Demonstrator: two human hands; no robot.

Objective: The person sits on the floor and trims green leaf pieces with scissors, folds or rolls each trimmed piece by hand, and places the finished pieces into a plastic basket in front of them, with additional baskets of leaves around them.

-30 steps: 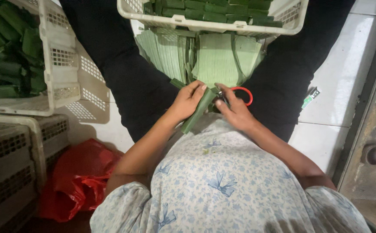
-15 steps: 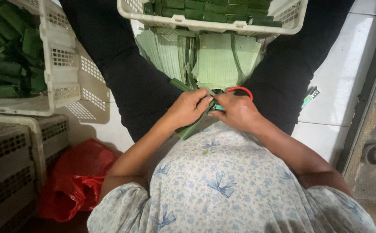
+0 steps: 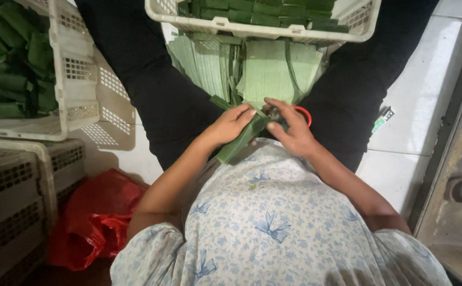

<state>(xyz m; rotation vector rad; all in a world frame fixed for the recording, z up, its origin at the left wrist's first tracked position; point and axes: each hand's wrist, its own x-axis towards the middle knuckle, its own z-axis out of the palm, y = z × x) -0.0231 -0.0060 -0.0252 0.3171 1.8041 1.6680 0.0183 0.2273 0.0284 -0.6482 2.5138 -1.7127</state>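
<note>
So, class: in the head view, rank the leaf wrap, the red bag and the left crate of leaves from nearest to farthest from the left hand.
1. Leaf wrap: touching the left hand.
2. Red bag: lower left, on the floor.
3. Left crate: upper left; close to the bag's distance, hard to separate.

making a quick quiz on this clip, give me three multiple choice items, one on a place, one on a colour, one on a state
1. Where is the red plastic bag?
A. on the floor at lower left
B. inside the top crate
C. on the person's lap

2. What colour is the folded leaf parcel between the hands?
A. yellow
B. green
C. white

3. How is the left hand?
A. hanging free
B. flat on the floor
C. closed on the parcel

Answers: 1 A, the bag lies beside the stacked white crates. 2 B, it matches the green leaf sheets ahead. 3 C, its fingers wrap the parcel while the right hand works its top end.
</note>
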